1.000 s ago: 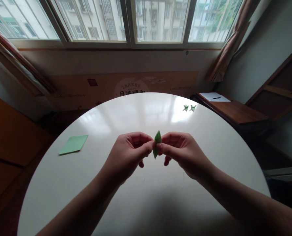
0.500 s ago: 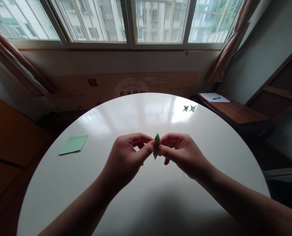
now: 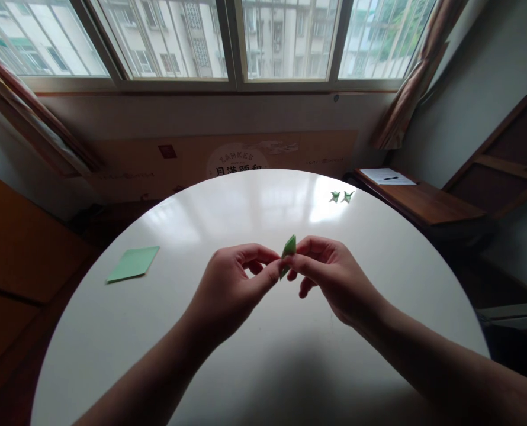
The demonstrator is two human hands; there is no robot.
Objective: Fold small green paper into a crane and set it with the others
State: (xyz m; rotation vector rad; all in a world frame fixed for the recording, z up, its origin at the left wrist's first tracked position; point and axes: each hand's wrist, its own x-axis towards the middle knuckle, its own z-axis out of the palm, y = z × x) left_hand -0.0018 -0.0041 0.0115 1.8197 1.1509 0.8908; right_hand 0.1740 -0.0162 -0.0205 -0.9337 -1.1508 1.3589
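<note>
A small folded green paper [image 3: 291, 245] is held above the middle of the white round table [image 3: 246, 207], its upper tip leaning to the right. My left hand [image 3: 241, 284] pinches its left side between thumb and fingers. From the right, my right hand [image 3: 325, 266] grips it with thumb and forefinger, and the fingertips of both hands nearly meet. The fingertips hide the paper's middle. A stack of flat green paper squares [image 3: 133, 264] lies at the table's left. Two small folded green paper birds [image 3: 335, 196] [image 3: 347, 196] stand near the far right edge.
Beyond the table's right edge is a brown wooden side table [image 3: 445, 201] bearing a white sheet [image 3: 385, 176] with a pen on it. A printed cardboard panel [image 3: 179, 157] stands behind the table, under the window.
The folded green paper has tilted, its upper tip moving right and slightly up. My fingers have shifted a little on it, and both hands still hold it.
</note>
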